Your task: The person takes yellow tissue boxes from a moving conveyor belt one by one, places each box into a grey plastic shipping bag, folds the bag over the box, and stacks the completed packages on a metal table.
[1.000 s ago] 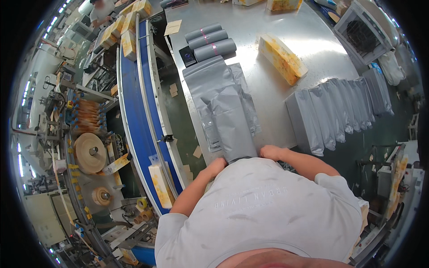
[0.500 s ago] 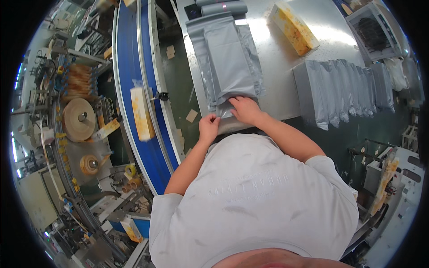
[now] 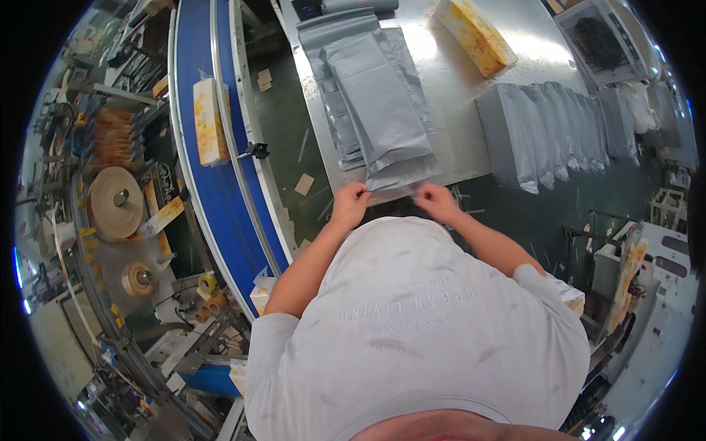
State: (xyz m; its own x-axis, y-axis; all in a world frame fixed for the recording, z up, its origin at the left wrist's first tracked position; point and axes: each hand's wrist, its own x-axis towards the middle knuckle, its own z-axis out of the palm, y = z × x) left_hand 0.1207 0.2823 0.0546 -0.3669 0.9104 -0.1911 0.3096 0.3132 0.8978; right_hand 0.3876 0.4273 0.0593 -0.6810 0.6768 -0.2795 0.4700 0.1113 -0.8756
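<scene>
A filled grey plastic mailing bag (image 3: 382, 103) lies lengthwise on top of a stack of flat grey bags (image 3: 340, 121). Its near end, a loose flap, hangs toward me at the table's front edge. My left hand (image 3: 351, 204) is closed in a pinch on the flap's left corner. At the flap's right corner is my right hand (image 3: 439, 203), slightly blurred, with finger and thumb drawn together. Whether film is between those right fingertips is hard to make out. What fills the bag is hidden.
A yellow-and-white box (image 3: 476, 37) lies on the metal table (image 3: 456, 140). Several filled grey bags (image 3: 544, 132) stand in a row at right. Left of me runs a blue conveyor (image 3: 195, 44) carrying a similar box (image 3: 209, 121). Beyond it is machinery with a paper reel (image 3: 116, 198).
My right hand has come off the bag's top and moved right and nearer, to the flap's right corner. The flap is spread wider. The conveyor box has moved farther away.
</scene>
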